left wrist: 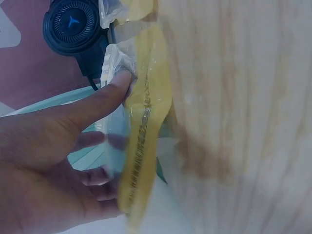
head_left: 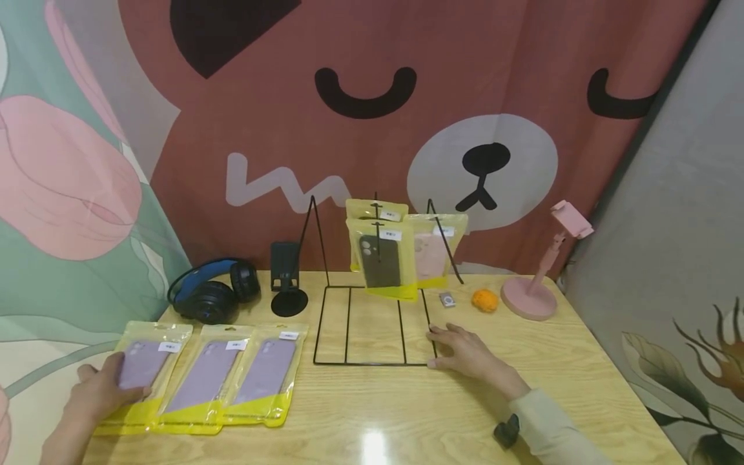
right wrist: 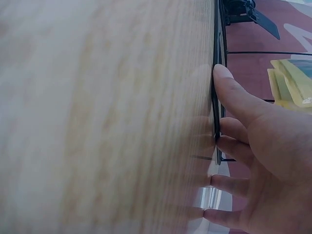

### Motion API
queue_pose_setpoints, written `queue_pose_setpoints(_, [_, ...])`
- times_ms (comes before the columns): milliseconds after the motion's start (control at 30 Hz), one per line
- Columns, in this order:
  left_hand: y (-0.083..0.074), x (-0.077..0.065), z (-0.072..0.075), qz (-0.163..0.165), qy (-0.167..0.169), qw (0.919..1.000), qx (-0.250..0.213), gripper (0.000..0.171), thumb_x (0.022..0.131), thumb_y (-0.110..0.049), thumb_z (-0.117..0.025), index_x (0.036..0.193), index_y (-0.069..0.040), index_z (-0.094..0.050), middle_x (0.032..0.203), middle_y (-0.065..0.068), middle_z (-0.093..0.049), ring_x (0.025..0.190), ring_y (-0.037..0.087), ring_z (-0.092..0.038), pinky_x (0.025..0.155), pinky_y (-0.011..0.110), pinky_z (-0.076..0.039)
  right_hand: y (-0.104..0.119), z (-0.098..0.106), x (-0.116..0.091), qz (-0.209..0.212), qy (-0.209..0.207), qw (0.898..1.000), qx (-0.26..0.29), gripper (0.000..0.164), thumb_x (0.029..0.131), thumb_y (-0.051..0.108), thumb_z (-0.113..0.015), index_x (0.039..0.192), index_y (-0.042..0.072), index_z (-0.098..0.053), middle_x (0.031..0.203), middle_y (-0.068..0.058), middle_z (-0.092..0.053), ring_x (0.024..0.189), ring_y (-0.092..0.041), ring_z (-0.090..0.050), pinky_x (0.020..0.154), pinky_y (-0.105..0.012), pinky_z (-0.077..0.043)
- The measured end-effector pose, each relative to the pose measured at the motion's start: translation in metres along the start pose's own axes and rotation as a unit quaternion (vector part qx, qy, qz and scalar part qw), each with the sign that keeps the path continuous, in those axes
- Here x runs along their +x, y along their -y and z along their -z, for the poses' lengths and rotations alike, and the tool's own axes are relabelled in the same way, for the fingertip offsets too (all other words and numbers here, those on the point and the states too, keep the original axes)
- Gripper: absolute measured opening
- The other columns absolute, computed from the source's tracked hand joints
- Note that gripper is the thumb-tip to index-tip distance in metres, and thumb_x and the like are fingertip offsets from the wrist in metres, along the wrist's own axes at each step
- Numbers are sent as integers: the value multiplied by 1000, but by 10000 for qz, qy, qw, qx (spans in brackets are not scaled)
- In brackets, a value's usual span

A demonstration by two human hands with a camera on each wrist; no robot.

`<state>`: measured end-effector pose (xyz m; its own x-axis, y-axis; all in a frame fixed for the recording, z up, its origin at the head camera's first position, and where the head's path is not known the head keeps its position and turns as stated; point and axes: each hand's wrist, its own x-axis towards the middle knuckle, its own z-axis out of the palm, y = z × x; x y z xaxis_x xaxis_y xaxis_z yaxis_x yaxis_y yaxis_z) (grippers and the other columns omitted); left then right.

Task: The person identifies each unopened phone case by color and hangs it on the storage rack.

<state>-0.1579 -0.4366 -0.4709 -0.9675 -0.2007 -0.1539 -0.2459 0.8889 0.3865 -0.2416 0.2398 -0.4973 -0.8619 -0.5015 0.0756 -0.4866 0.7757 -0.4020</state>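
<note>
At the lower left of the frame, the left hand [head_left: 95, 394] pinches the edge of the leftmost bag [head_left: 145, 361], thumb in front and fingers behind. This clear and yellow bag has a purple phone case inside and lies on the wooden table [head_left: 360, 403]. Just beside it, to its right, are the middle bag [head_left: 206, 378] and the third bag [head_left: 267, 374], both with purple cases too. Right of the middle of the frame, the right hand [head_left: 467, 352] has its fingers spread and touches the side of the black wire rack [head_left: 372, 365]. Above the rack's base hang a bag with a dark case [head_left: 391, 265], a bag with a pink case [head_left: 427, 258] and another bag [head_left: 360, 210] mostly hidden behind. The step in hand looks like picking up a bag to hang it. The next move seems to call for lifting it and fitting its top hole on a hook, with the rack held steady.
</note>
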Motion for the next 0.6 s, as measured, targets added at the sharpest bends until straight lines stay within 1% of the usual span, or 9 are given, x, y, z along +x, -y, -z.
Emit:
queue_pose_setpoints(67, [1, 0, 2, -245, -303, 9992, 82, 111, 75, -46, -78, 143, 11, -12, 101, 44, -25, 81, 60, -44, 62, 63, -45, 0, 0, 0, -26, 5, 10000, 18, 68, 84, 49, -69, 137, 10, -55, 146, -13, -44, 133, -50, -33, 97, -72, -29])
queue_pose_setpoints(133, [1, 1, 4, -614, -667, 9956, 250, 92, 81, -31, -75, 142, 11, -20, 96, 48, -30, 79, 61, -47, 60, 64, -46, 0, 0, 0, -48, 1, 10000, 27, 68, 83, 50, -69, 137, 10, -55, 146, -13, -44, 133, -49, -33, 98, -72, -29])
queue_pose_setpoints(167, [1, 2, 5, -829, -839, 9926, 298, 80, 84, -23, -71, 139, 12, -25, 95, 49, -34, 77, 59, -49, 61, 64, -46, 0, 0, 0, -53, 1, 10000, 26, 68, 84, 50, -69, 137, 10, -55, 146, -13, -45, 133, -49, -33, 98, -72, -29])
queue_pose_setpoints(233, [1, 3, 8, -1229, -1166, 9850, 337, 56, 86, -6, -63, 132, 15, -38, 93, 50, -43, 74, 53, -53, 61, 63, -46, 0, 0, 0, -61, -2, 10000, 7, 68, 83, 50, -68, 137, 10, -55, 146, -13, -45, 133, -49, -33, 98, -71, -29])
queue_pose_setpoints(300, [-1, 1, 12, -1505, -1423, 9779, 297, 40, 86, 4, -56, 123, 17, -48, 93, 47, -51, 72, 48, -56, 59, 61, -46, 0, 0, 0, -63, -2, 10000, 4, 68, 83, 51, -68, 137, 10, -55, 146, -13, -45, 133, -49, -34, 98, -71, -29])
queue_pose_setpoints(367, [-5, -2, 18, -1602, -1562, 9745, 181, 35, 85, 8, -53, 118, 18, -53, 97, 46, -53, 76, 47, -56, 61, 60, -45, 0, 0, 0, -61, 1, 10000, 1, 68, 83, 51, -68, 137, 10, -55, 146, -13, -45, 133, -49, -34, 98, -72, -29])
queue_pose_setpoints(433, [-11, -7, 25, -1534, -1643, 9744, 103, 35, 86, 8, -51, 119, 17, -54, 100, 45, -52, 79, 49, -55, 62, 59, -44, 0, 0, 0, -59, 4, 10000, 8, 68, 83, 51, -68, 137, 10, -55, 146, -13, -45, 133, -49, -34, 98, -72, -29])
queue_pose_setpoints(533, [-23, -16, 37, -1399, -1830, 9730, 150, 36, 86, 6, -48, 121, 15, -54, 96, 41, -52, 79, 49, -54, 60, 56, -44, 1, 0, 0, -58, 13, 10000, 20, 68, 83, 50, -68, 137, 10, -55, 146, -13, -44, 133, -49, -33, 98, -72, -29])
queue_pose_setpoints(600, [-32, -22, 44, -1378, -2091, 9680, 179, 36, 86, 7, -46, 121, 14, -55, 91, 36, -52, 75, 45, -53, 58, 54, -43, 1, 0, 0, -62, 18, 10000, 22, 68, 83, 49, -69, 137, 10, -55, 146, -13, -44, 133, -49, -33, 99, -71, -28])
